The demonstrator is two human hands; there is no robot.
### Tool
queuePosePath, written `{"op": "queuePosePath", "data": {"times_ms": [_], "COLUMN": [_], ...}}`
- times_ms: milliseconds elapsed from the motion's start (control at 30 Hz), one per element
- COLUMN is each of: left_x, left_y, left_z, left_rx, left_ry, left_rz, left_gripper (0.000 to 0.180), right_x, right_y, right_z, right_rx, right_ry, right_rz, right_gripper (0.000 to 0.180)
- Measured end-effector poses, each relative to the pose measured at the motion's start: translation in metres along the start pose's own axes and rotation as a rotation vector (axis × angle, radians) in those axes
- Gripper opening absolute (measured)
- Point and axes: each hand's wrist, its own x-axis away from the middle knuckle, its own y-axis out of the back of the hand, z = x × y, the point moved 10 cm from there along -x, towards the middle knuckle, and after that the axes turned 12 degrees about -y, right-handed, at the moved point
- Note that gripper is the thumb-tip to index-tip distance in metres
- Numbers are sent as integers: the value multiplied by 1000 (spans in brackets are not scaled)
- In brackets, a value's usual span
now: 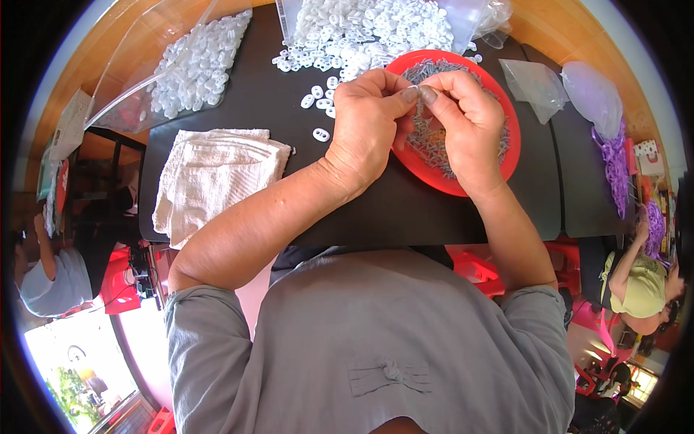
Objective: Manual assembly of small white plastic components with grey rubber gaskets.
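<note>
My left hand point(367, 123) and my right hand point(466, 119) meet over a round red tray point(514, 137), thumbs and fingertips pinched close together. Whatever they hold between the tips is too small and too covered to make out. Inside the tray lie many thin grey, spring-like pieces point(439, 160). Left of my left hand, several white oval plastic pieces with two holes point(321, 134) are scattered on the dark table point(347, 224). A big heap of the same white pieces point(376, 32) spills from a clear container beyond my hands.
A folded cream towel point(217, 173) lies at the left. Behind it, a tilted clear bin point(137, 79) holds more white pieces. Clear plastic bags point(533, 85) and purple strands point(613, 170) are at the right. Other people sit at both sides, one in a yellow-green top point(640, 286).
</note>
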Motion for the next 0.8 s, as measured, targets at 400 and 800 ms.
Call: {"op": "queuePosePath", "data": {"times_ms": [400,800], "left_x": [-10,-11], "left_y": [3,-1], "left_z": [4,-3], "left_rx": [18,-159], "left_ry": [-3,-5], "left_rz": [7,118], "left_gripper": [10,9], "right_x": [-7,-11], "right_y": [5,4], "right_z": [-19,-33], "right_rx": [-162,-139], "right_ry": [-168,-372], "right_rz": [40,118], "right_gripper": [7,8]}}
